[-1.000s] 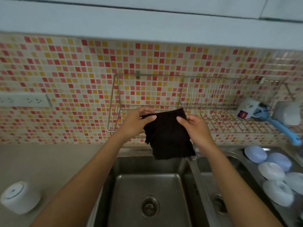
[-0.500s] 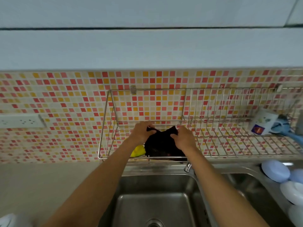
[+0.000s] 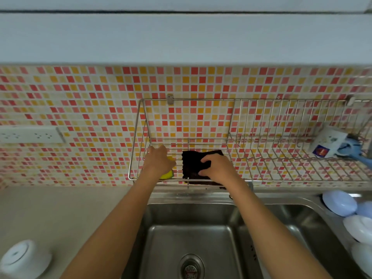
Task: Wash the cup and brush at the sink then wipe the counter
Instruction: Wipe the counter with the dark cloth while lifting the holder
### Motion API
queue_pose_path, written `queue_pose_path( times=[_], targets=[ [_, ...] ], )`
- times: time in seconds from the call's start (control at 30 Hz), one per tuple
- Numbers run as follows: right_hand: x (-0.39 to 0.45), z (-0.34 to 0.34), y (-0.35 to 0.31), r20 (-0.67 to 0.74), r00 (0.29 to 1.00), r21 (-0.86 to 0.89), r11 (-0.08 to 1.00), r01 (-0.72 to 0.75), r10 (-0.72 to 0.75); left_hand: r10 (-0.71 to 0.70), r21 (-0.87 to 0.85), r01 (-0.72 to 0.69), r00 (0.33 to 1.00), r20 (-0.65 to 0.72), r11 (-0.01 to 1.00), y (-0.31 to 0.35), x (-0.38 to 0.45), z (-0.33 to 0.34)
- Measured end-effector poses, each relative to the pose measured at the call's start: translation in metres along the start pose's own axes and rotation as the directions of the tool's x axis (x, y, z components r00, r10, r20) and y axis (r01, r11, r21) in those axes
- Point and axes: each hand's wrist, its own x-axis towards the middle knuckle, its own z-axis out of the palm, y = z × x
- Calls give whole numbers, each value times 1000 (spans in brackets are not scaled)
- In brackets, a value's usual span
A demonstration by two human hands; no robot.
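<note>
Nearest, we see the empty sink [image 3: 191,238], then our right hand [image 3: 216,168] pressing a dark cloth [image 3: 194,164] flat on the wire rack [image 3: 261,178], fingers curled over it. Our left hand [image 3: 159,161] closes over a yellow sponge [image 3: 168,174] beside it. Farther right, cup [image 3: 328,142] and brush [image 3: 354,151] lie on the rack; the cloth overhangs the front rail and could slip into the sink.

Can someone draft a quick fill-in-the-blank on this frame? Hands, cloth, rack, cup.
1. The right hand presses the dark cloth onto the wire ____.
2. Under the left hand lies a ____ sponge.
3. The white cup lies at the rack's ____ end.
4. The basin below the hands is ____ of dishes.

Missing words: rack; yellow; right; empty
</note>
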Motion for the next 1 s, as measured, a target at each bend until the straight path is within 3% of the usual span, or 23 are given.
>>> queue_pose_path(
  times=[0.17, 0.27, 0.37, 0.5, 0.67, 0.87, 1.0],
  targets=[
    [-2, -6, 2, 85, 996, 47, 999, -10, 6, 39, -418, -68, 996, -78, 906, -6, 1, -16],
    [-2, -8, 2, 101, 995, 57, 998, -18, 12, 42, -535, -35, 999, 1, 844, -8, -3, -10],
    [-3, -7, 3, 75, 997, 52, 999, 6, -10, 26, -443, 9, 997, 74, 896, -15, -5, -1],
    [-4, -3, 4, 22, 997, 56, 995, 79, -80, 110, -131, -118, 992, -66, 984, -22, -4, -1],
    [-7, -3, -1, 101, 991, 6, 996, 90, -91, 264, -70, -281, 946, -188, 957, -33, -13, 4],
    [-9, 1, -3, 102, 991, -42, 995, 91, -86, 260, -69, -266, 962, -83, 962, -35, -13, 5],
    [-18, 3, -7, -76, 992, -102, 990, 94, -102, 315, 141, -302, 945, -85, 943, -38, -25, 9]
  ],
)
